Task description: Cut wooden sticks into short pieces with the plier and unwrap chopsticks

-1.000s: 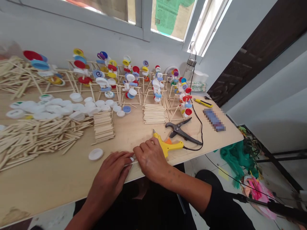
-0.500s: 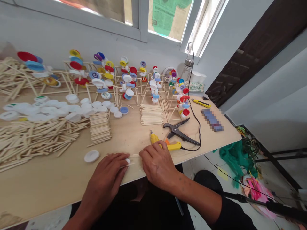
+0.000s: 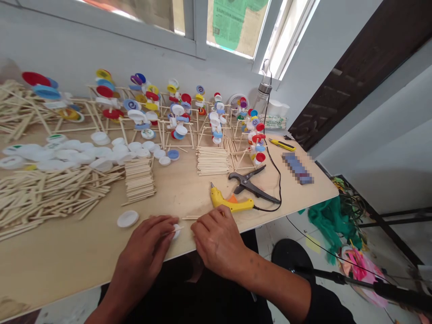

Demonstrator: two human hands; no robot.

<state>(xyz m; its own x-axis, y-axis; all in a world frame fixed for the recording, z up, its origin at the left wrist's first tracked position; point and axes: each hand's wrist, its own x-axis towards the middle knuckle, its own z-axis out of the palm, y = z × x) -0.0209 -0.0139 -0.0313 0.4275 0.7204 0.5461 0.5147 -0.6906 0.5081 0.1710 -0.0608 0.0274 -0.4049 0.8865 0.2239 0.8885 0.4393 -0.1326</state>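
Note:
At the table's front edge, my left hand (image 3: 148,245) has its fingers closed on a thin wooden stick (image 3: 180,228). The stick lies across a white bottle cap (image 3: 176,234), mostly hidden by those fingers. My right hand (image 3: 218,236) is just to the right, fingers curled down at the tabletop; what they hold, if anything, is hidden. Short wooden sticks (image 3: 189,218) poke out to the left from behind it. Beyond this hand lies a yellow glue gun (image 3: 241,205) with an orange trigger. Another white cap (image 3: 128,219) lies left of my left hand.
Black pliers (image 3: 249,183) rest behind the glue gun, its cord running right. A yellow cutter (image 3: 282,144) lies farther back. Stick stacks (image 3: 140,180), a loose stick pile (image 3: 54,193) and white caps (image 3: 74,153) cover the left. Stick frames with colourful cap wheels (image 3: 178,119) line the wall.
My right hand has shifted slightly left and down, away from the glue gun, uncovering more of it. My left hand's stick and cap have tilted a little, with more of the cap showing.

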